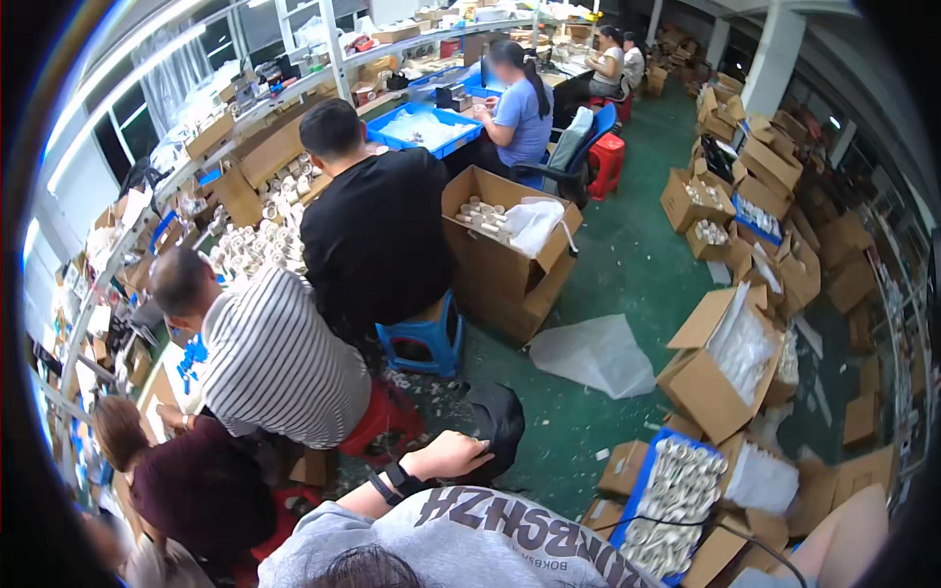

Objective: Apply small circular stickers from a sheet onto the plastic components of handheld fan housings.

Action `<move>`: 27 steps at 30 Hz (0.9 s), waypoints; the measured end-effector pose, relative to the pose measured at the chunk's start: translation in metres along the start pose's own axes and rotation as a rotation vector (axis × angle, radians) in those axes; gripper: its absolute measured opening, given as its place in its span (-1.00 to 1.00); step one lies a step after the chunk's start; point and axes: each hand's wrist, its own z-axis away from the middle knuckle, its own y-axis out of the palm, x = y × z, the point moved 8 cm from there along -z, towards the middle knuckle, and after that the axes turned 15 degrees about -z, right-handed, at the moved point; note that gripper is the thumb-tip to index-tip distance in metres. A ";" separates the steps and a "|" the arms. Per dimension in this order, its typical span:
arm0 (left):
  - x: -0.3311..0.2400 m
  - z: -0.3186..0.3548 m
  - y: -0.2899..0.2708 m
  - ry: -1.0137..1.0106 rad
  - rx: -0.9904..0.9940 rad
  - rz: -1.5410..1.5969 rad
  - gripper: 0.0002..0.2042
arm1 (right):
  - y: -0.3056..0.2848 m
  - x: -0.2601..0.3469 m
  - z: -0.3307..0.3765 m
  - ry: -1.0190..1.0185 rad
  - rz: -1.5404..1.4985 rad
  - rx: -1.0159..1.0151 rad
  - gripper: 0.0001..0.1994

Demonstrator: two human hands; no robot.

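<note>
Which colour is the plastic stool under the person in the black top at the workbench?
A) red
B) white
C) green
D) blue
D: the stool beneath the person in the black top is blue, standing on the green floor.

Black bag: crumpled, dark, on green floor beside red stool, touching hand.
</note>
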 end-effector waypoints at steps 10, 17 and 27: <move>0.058 -0.284 0.042 0.254 -0.067 0.135 -0.72 | 0.006 -0.262 0.078 -0.145 0.011 -0.009 -0.48; 0.112 -0.474 -0.003 0.314 0.013 0.098 -0.72 | 0.052 -0.441 0.096 -0.098 -0.058 -0.079 -0.49; 0.209 -0.632 -0.034 0.027 -0.136 0.089 -0.76 | 0.032 -0.687 0.211 -0.057 -0.076 -0.198 -0.51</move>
